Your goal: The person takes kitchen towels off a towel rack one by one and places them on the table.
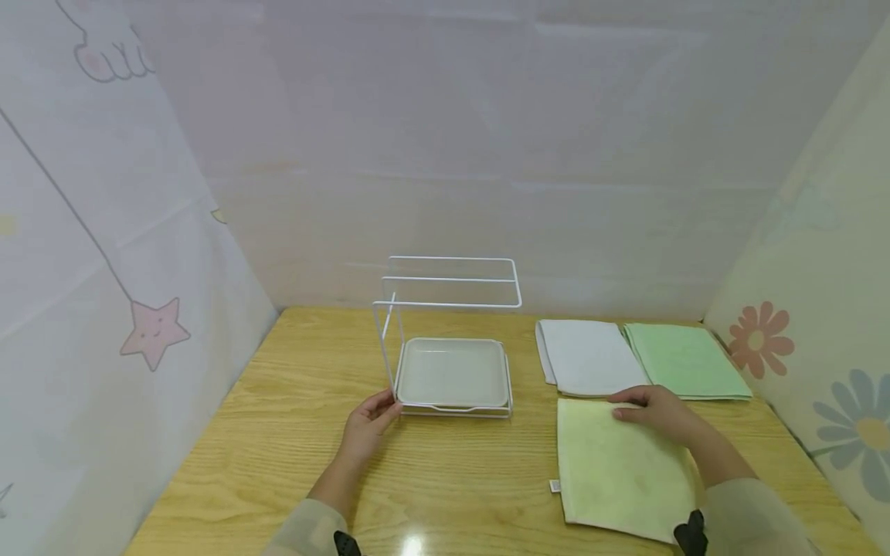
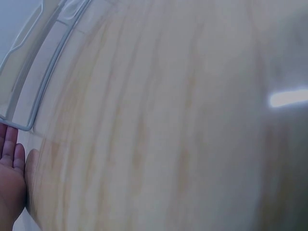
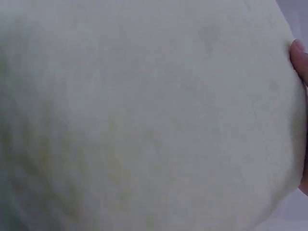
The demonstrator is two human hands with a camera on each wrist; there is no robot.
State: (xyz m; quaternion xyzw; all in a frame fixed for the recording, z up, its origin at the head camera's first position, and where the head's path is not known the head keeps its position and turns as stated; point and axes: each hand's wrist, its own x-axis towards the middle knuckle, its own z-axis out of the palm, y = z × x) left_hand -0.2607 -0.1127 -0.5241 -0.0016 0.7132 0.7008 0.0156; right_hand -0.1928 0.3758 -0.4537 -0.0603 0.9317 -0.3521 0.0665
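My left hand (image 1: 368,425) is at the front left corner of a white wire rack (image 1: 448,305), thumb and fingers on either side of the corner wire. A shallow white tray (image 1: 452,372) sits in the rack's base. In the left wrist view the fingers (image 2: 9,144) reach the rack's rounded wire corner (image 2: 36,110). On the right, my right hand (image 1: 657,417) pinches the far edge of a pale yellow towel (image 1: 619,479), which has a small tag at its left side. That towel (image 3: 168,106) fills most of the right wrist view, with the thumb (image 3: 299,57) over its edge.
Behind the yellow towel lie a folded white towel (image 1: 591,357) and, to its right, a folded green towel (image 1: 688,361). Everything stands on a wooden table (image 1: 278,448). Printed cloth hangs around it at the left, back (image 1: 473,154) and right.
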